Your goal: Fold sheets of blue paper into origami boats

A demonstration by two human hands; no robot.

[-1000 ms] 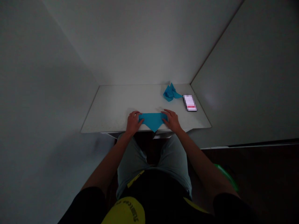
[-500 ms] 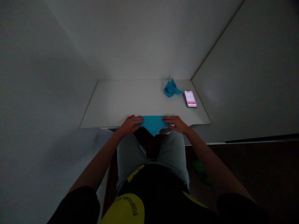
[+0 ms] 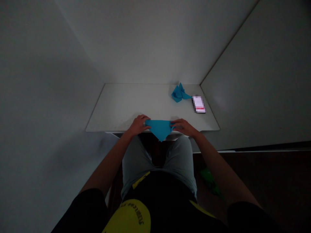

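Observation:
A sheet of blue paper point(image 3: 160, 128), folded into a downward-pointing triangle, lies at the front edge of the white table with its tip hanging past the edge. My left hand point(image 3: 139, 124) grips its left corner between thumb and fingers. On the other side my right hand point(image 3: 182, 126) pinches the right corner, thumb below and fingers above. The fingers cover both end corners of the paper.
Towards the back right of the white table point(image 3: 121, 103) sits a folded blue paper figure point(image 3: 179, 93). Beside it lies a phone point(image 3: 198, 104) with a lit, blurred screen. Walls close in the table at the back and right. Something green point(image 3: 210, 181) is on the dark floor.
My left hand has lifted slightly and curled its fingers, from lying flatter on the paper to pinching its corner. The right fingers have bent a little too. The view has shifted slightly.

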